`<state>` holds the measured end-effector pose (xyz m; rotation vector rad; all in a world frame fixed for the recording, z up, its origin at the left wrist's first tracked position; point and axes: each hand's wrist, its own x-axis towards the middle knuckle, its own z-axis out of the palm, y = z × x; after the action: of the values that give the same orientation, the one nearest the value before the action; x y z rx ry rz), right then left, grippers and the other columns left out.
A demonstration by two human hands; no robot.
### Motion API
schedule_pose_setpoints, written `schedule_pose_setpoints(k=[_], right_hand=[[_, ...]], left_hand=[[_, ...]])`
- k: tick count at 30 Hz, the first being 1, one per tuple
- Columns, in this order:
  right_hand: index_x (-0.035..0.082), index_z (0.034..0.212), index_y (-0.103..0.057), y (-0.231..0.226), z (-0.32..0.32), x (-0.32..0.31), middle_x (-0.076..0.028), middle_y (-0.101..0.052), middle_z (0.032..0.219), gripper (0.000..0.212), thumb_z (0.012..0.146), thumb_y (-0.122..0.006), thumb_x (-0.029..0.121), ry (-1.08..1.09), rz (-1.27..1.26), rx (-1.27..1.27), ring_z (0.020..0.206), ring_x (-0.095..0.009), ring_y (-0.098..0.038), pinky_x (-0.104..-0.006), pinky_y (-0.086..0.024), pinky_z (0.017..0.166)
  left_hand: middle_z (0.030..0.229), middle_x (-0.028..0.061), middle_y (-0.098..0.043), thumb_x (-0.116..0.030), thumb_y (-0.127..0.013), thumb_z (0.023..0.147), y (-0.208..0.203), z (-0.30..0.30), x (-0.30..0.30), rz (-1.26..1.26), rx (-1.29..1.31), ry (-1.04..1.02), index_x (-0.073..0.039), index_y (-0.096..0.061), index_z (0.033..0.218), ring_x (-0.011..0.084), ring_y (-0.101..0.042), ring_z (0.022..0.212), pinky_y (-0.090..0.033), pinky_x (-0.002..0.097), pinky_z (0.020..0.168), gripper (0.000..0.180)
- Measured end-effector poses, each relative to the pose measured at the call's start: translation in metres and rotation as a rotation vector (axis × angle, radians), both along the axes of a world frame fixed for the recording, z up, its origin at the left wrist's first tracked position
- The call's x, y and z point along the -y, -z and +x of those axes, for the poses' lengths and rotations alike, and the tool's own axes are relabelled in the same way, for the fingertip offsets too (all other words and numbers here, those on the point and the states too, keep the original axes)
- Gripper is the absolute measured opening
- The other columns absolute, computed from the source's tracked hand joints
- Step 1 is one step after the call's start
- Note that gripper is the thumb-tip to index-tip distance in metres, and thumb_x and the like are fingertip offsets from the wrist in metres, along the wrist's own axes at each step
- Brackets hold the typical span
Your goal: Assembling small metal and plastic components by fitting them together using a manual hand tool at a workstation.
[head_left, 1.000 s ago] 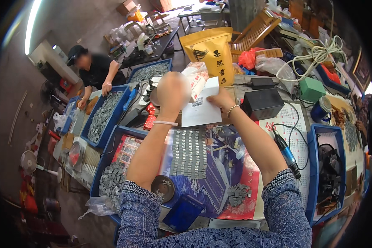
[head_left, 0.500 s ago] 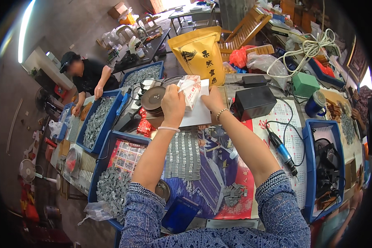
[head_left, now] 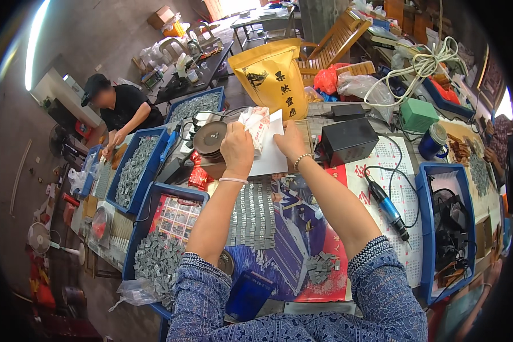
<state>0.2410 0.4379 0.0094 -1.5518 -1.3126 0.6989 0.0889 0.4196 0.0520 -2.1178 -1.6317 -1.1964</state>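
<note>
My left hand (head_left: 237, 147) is closed at the left side of a soft white packet with red print (head_left: 261, 132), its fingertips partly hidden. A stiff white sheet (head_left: 272, 158) lies under and beside that packet. My right hand (head_left: 290, 143) pinches the sheet's right edge. Below my forearms, small grey metal-like pieces (head_left: 252, 216) stand in neat wavy rows on a printed board. A loose heap of the same kind of pieces (head_left: 322, 267) lies to the right of the rows. Round brown dishes (head_left: 210, 138) are stacked just left of my left hand.
Blue trays of grey pieces (head_left: 158, 259) stand at left, where a person in black (head_left: 122, 111) works. A yellow bag (head_left: 271, 74) stands beyond my hands. At right are a black box (head_left: 349, 141), a blue rotary tool (head_left: 387, 206), a mug (head_left: 435, 141) and a cable tray (head_left: 420, 228).
Both my hands have shifted slightly left and down with the packet and sheet. The person at left has brought their hands closer together.
</note>
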Motion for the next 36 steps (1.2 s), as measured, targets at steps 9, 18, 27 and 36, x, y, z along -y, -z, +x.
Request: schedule_pose_setpoints(k=[9, 18, 27, 36], right_hand=[[-0.002, 0.111, -0.053, 0.01, 0.001, -0.005, -0.024, -0.065, 0.103, 0.04, 0.075, -0.064, 0.012, -0.022, 0.031, 0.011, 0.1, -0.036, -0.063, -0.0405, -0.048, 0.088], [-0.001, 0.107, -0.057, 0.001, 0.004, 0.007, -0.024, -0.067, 0.101, 0.036, 0.078, -0.067, 0.016, 0.071, 0.041, -0.148, 0.098, -0.037, -0.064, -0.0405, -0.049, 0.085], [0.0, 0.097, -0.063, 0.034, 0.046, -0.006, -0.019, -0.068, 0.096, 0.016, 0.085, -0.056, 0.007, 0.082, 0.223, -0.151, 0.093, -0.031, -0.066, -0.038, -0.05, 0.083], [-0.001, 0.095, -0.063, -0.001, 0.068, 0.025, -0.002, -0.059, 0.08, 0.035, 0.095, -0.056, 0.033, -0.105, 0.114, -0.599, 0.073, -0.007, -0.052, -0.0235, -0.044, 0.066]], left_hand=[[0.091, 0.0172, -0.057, -0.01, -0.059, 0.085, -0.003, 0.006, 0.003, -0.009, 0.075, 0.019, -0.002, -0.052, 0.088, 0.0398, -0.06, 0.08, -0.048, 0.0481, 0.069, 0.011], [0.089, 0.0179, -0.057, -0.008, -0.06, 0.084, -0.008, 0.037, -0.002, 0.049, 0.231, 0.119, -0.001, -0.051, 0.086, 0.0403, -0.059, 0.082, -0.046, 0.0484, 0.069, 0.011], [0.089, 0.018, -0.057, -0.006, -0.059, 0.083, 0.001, 0.065, -0.002, 0.052, 0.261, 0.154, -0.001, -0.051, 0.088, 0.04, -0.06, 0.081, -0.048, 0.0477, 0.067, 0.011], [0.087, 0.0187, -0.058, -0.007, -0.06, 0.079, 0.017, 0.107, 0.017, 0.07, 0.328, 0.224, -0.002, -0.051, 0.084, 0.0404, -0.059, 0.079, -0.047, 0.0484, 0.067, 0.011]])
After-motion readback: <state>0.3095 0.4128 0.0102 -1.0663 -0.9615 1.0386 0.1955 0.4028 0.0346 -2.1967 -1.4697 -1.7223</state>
